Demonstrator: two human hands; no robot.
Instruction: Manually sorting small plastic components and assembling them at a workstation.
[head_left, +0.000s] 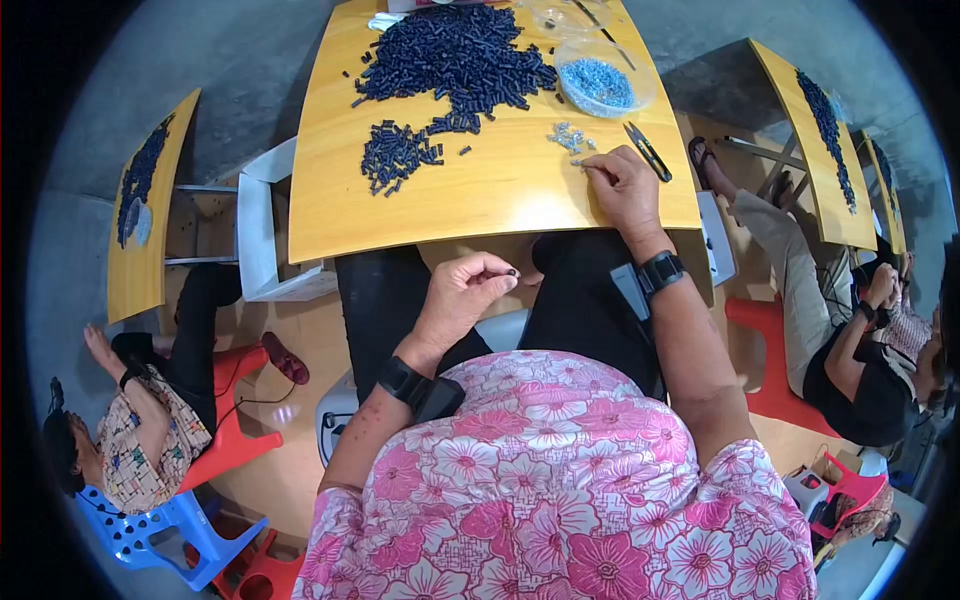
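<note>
My left hand (464, 295) is over my lap, just off the table's near edge. Thumb and forefinger pinch a small dark cylindrical piece (513, 272), its end peeking out at the tips. My right hand (625, 190) rests on the table at the right, its fingertips pinched at a small light-blue piece beside a little scatter of light-blue pieces (566, 136). Behind that scatter stands a clear round tub (648, 92) with many more of these pieces. A small heap of dark blue short tubes (393, 157) lies on the left, before a much larger pile (450, 55).
Black thread snips (648, 152) lie right of my right hand on the yellow table (480, 205). Another clear container (545, 14) is at the far right corner. A white box (265, 215) stands left of the table. People sit at similar tables on both sides.
</note>
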